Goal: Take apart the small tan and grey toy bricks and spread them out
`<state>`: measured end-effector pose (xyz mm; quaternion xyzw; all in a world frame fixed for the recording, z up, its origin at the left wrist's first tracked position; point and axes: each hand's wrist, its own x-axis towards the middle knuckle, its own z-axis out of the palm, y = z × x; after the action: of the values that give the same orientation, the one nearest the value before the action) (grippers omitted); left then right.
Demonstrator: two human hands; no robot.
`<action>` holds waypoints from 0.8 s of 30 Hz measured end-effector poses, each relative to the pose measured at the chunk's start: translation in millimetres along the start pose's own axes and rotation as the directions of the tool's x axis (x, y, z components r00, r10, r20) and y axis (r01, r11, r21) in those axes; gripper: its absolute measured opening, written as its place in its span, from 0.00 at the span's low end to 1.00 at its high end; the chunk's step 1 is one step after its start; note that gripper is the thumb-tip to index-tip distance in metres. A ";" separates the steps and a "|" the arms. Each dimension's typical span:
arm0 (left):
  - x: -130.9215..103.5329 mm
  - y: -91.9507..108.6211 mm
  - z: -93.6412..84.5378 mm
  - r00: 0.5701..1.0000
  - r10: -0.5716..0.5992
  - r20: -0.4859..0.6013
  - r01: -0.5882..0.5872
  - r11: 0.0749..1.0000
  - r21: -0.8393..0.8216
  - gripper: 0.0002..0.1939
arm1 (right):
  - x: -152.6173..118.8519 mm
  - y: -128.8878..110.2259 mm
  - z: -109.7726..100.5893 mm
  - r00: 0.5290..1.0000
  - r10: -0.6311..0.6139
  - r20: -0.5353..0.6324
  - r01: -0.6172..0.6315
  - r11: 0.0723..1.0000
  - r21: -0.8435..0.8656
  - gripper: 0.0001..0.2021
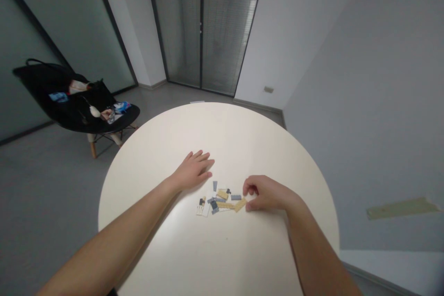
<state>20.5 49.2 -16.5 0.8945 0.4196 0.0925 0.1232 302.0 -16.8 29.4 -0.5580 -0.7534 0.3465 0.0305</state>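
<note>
A small pile of toy building bricks lies on the round white table (215, 249). My left hand (194, 169) rests flat beyond the pile and to its left, fingers spread, with nothing in it. My right hand (265, 193) is at the pile's right side, fingers curled, with a gap between thumb and index fingertip. Its thumb tip is beside a tan plate (240, 205); whether they touch is hard to tell. Nearby are a grey plate (236, 197), another tan piece (222, 194), a dark grey piece (213, 204) and several white and black pieces.
At the left, a black chair (52, 97) with wooden legs holds a dark bag and several small packets. A glass door (225, 32) with blinds stands beyond the table. The white wall (374, 125) on the right carries a strip of tape (402, 208).
</note>
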 end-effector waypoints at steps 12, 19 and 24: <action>0.5 -2.6 3.3 1.000 0.005 -0.012 -0.005 1.000 -0.006 0.23 | 3.7 3.8 5.4 0.999 -0.052 -0.005 0.051 0.998 -0.038 0.10; 0.9 -0.7 0.7 1.000 -0.001 -0.003 0.001 1.000 -0.015 0.23 | 3.0 1.5 5.3 0.998 -0.069 -0.012 0.068 0.996 -0.051 0.09; 0.6 -0.3 0.3 1.000 0.000 -0.009 0.000 1.000 -0.011 0.23 | 2.6 1.0 5.5 0.998 -0.062 -0.012 0.062 0.997 -0.042 0.08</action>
<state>20.8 49.8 -16.8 0.8934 0.4197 0.0987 0.1263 299.5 -17.1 23.8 -0.5373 -0.7771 0.3260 0.0348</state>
